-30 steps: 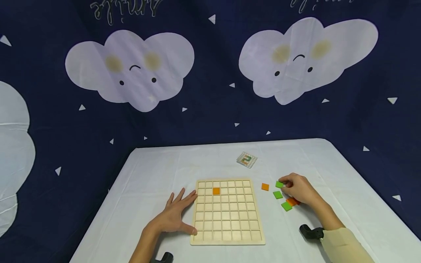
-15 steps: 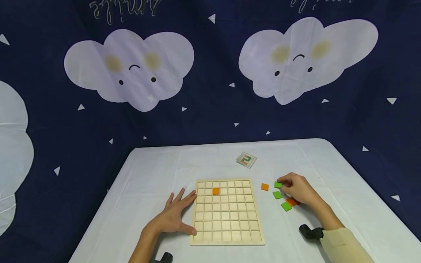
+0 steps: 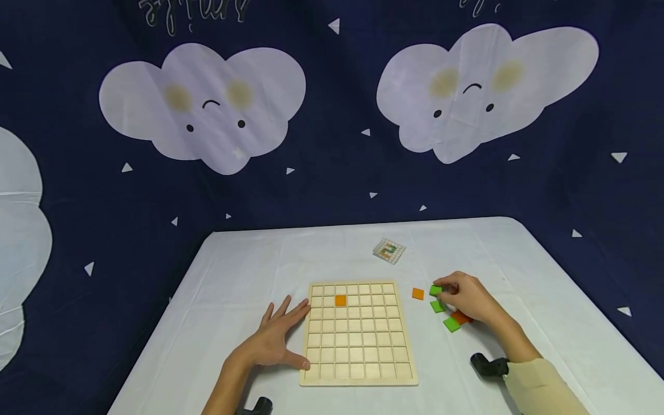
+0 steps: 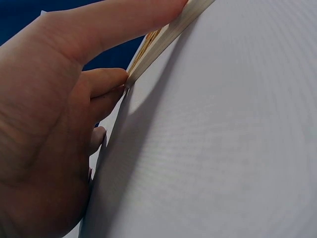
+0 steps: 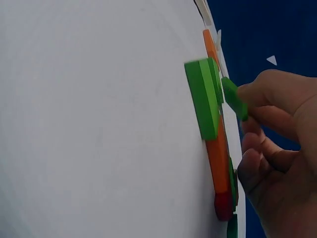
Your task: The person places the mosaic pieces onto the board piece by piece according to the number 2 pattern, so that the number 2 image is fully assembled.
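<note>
Two bare hands, one board and a scatter of tiles, on a white cloth-covered table [image 3: 244, 265]. Far left of the grip: left hand [image 3: 272, 341], fingers spread and straight, thumb and forefinger touching the left side of a pale wooden gridded board [image 3: 363, 340]. The board lies flat, well left of the grip. Set in it: one orange square tile [image 3: 340, 300], third column from the left, second row from the far edge. Beyond the grip and to its left: small patterned card [image 3: 389, 251], detail too small to read. Just left of the grip: loose orange square tile [image 3: 417, 294], flat. In the grip: thin green square tile [image 3: 434, 290], pinched between thumb and fingertips of the right hand [image 3: 469, 295]; whether it is clear of the cloth cannot be told. On the grip's near side: second green tile [image 3: 438, 306], third green tile [image 3: 452, 324], and an orange-red tile cluster [image 3: 459, 317] partly under the hand, count uncertain.

Risks, as judged: the pinched tile may slip or twist — cause, a narrow edge hold. Neighbouring tiles may be dragged — cause, lower fingers hanging close above. The board may skid, should the left hand push sideways.
</note>
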`<state>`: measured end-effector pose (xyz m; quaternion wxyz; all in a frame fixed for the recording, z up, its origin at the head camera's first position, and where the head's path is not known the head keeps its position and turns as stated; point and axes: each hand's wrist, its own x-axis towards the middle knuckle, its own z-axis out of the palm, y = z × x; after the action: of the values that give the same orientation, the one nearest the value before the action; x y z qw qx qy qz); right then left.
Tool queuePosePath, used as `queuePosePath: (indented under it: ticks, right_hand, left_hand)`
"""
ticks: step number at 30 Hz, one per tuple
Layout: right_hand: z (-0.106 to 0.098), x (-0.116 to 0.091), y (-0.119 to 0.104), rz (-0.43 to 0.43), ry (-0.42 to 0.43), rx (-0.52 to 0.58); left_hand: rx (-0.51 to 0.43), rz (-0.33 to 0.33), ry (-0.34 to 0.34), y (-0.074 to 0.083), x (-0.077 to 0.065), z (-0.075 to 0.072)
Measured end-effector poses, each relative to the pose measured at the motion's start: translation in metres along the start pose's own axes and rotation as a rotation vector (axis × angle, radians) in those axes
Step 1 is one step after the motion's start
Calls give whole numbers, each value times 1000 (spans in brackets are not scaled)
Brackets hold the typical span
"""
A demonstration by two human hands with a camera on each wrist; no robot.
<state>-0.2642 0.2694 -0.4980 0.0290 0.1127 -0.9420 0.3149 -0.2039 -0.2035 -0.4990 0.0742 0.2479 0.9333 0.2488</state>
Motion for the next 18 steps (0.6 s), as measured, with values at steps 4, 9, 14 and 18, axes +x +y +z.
queuePosePath:
  ticks: [4, 9, 14, 18]
  right_hand:
    - [0, 0, -6, -15, 4, 24]
    - [3, 1, -10, -41, -3, 47]
    - [7, 3, -11, -85, -11, 79]
    - [10, 4, -13, -112, -8, 82]
  left_hand:
    - [13, -8, -1, 1, 0, 1]
    - [23, -4, -2, 0, 0, 1]
    - [27, 0, 4, 0, 0, 1]
    - [22, 6, 6, 0, 0, 1]
